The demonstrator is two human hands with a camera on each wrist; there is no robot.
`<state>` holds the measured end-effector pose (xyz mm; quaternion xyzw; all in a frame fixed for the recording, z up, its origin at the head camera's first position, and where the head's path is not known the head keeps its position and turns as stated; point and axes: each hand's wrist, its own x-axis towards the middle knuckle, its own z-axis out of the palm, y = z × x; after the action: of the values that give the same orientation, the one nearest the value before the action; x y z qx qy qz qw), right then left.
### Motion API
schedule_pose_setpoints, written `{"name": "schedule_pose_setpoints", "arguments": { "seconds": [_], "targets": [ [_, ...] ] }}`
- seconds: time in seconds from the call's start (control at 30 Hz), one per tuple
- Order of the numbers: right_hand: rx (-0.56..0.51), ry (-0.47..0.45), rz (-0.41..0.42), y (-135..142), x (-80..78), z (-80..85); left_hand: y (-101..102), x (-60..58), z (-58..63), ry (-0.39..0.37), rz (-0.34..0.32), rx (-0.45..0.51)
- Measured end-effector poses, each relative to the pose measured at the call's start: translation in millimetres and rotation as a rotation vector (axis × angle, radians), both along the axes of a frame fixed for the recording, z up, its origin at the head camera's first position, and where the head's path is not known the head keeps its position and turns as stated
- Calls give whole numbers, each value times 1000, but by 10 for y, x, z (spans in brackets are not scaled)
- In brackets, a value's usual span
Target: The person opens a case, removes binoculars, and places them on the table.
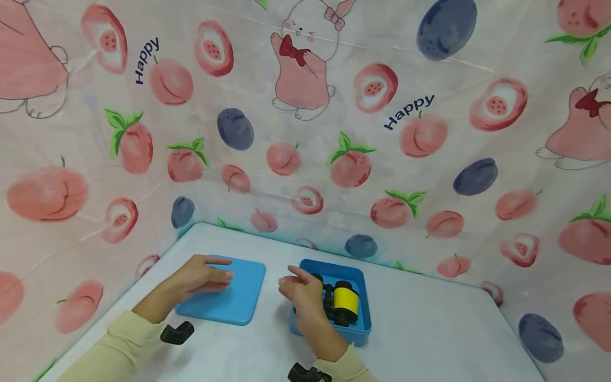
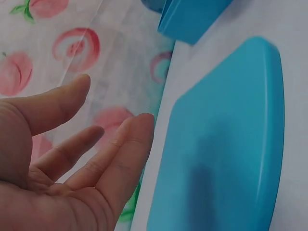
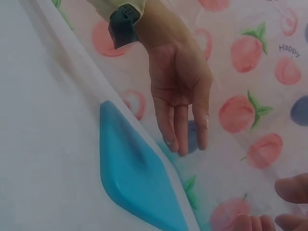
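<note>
My left hand point(image 1: 202, 277) hovers over a flat blue lid point(image 1: 238, 297), its fingers extended and holding nothing. The left wrist view shows this hand point(image 2: 91, 178) apart from the lid point(image 2: 226, 144), which carries a soft shadow. A pair of black and yellow binoculars point(image 1: 346, 302) lies inside a blue box point(image 1: 355, 335) to the right. My right hand point(image 1: 307, 302) is at the box's left side, hiding part of the binoculars; its fingers are loosely bent with nothing in them. Only a few fingertips point(image 3: 291, 190) of it show in the right wrist view, opposite the left hand point(image 3: 180, 91).
Both lid and box rest on a white table point(image 1: 439, 323). A patterned cloth point(image 1: 305, 175) with fruit and rabbits rises behind the table's back and left edges. Each wrist wears a dark camera mount point(image 1: 177, 333).
</note>
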<state>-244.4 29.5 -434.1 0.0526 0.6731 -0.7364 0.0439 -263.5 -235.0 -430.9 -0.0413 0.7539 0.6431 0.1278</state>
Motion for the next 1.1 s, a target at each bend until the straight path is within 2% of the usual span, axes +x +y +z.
{"name": "schedule_pose_setpoints", "arguments": {
  "seconds": [0.27,0.57,0.8,1.1],
  "targets": [
    [80,7,12,475,-92,110,416,-38,33,-4,-54,34],
    [141,22,-10,1013,-177,149,938,-103,101,-37,-96,41],
    [258,31,13,1255,-209,143,1195,-145,51,-23,-115,38],
    [445,99,72,1441,-196,116,1408,-122,-60,-21,-109,-42]
  ]
}}
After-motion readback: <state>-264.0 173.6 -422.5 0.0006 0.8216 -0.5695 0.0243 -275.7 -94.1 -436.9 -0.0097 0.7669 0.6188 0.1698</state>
